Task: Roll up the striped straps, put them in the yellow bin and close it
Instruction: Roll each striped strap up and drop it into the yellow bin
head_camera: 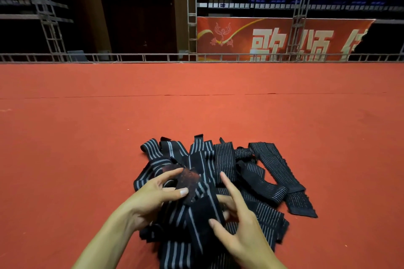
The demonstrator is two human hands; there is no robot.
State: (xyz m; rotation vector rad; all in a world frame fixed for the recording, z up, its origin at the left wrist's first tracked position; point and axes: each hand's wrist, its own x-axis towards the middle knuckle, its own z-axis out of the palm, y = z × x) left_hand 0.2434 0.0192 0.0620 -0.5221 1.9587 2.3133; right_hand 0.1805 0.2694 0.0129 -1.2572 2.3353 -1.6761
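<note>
A heap of black straps with grey stripes [227, 164] lies on the red carpet in front of me. One strap [196, 201] is lifted above the heap. My left hand [153, 194] pinches its end, a dusty reddish velcro patch, between thumb and fingers. My right hand [238, 223] grips the same strap a little lower, thumb on its near side, index finger pointing up. No yellow bin is in view.
The red carpet [87, 137] stretches wide on all sides of the heap, with a seam line across it farther off. A metal truss rail [153, 58] bounds the carpet's far edge, with a red banner [273, 37] and a dark doorway behind.
</note>
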